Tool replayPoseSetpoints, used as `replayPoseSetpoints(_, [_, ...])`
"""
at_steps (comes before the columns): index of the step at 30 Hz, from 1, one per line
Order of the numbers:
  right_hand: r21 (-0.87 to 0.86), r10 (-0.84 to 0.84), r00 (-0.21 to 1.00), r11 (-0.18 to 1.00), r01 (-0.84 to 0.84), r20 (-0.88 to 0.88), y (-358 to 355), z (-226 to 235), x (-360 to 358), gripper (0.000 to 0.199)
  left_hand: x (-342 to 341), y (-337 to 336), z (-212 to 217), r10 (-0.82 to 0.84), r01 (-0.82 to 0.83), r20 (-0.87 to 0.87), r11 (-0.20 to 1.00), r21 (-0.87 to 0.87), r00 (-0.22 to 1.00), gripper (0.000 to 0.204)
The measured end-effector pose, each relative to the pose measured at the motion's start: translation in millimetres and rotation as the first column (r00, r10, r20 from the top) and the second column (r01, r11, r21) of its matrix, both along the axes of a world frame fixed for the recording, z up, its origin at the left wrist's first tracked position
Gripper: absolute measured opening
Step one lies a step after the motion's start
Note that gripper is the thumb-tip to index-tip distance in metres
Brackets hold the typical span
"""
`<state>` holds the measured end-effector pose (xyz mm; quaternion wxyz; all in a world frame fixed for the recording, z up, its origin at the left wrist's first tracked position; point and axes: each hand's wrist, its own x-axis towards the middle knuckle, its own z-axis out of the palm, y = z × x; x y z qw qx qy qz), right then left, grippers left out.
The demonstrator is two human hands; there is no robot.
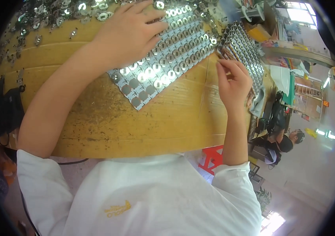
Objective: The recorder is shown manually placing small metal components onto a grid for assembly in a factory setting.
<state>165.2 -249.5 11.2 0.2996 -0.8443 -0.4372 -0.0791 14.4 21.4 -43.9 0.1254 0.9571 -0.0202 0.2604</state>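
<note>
A pale grey sheet [139, 94] patterned with rows of round spots lies slanted on the yellow table. Shiny round metal pieces sit on most of its spots, while several dark spots at the near corner are bare. Spread over the sheet's far left part, my left hand [130, 33] has its fingers stretched toward the metal pieces; its fingertips lie on or just above them. My right hand [234, 82] is held to the right of the sheet, thumb and forefinger close together. Whatever is between them, if anything, is too small to make out.
Loose metal pieces [59, 17] are heaped along the far edge and scattered at left. A stack of similar filled sheets [243, 47] stands beyond my right hand. A dark object [4, 106] is at the table's left end. Another person [283, 141] sits farther right.
</note>
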Motion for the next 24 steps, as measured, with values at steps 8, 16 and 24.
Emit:
replayPoseSetpoints(8, [-0.218,0.051,0.999,0.975,-0.046,0.017,-28,-10,33,0.025,1,-1,-5,0.043,-0.043,-0.041,0.999,-0.001,0.998,0.033])
replayPoseSetpoints(16, [-0.216,0.103,0.994,0.971,-0.107,-0.032,-23,-6,34,0.021,3,0,-4,0.04,-0.042,-0.079,0.999,-0.014,0.996,0.033])
replayPoseSetpoints(24, [0.254,0.197,0.718,0.967,-0.03,-0.667,12,13,-4,0.027,1,3,17,-0.017,0.024,0.343,1.0,-0.017,0.939,0.013])
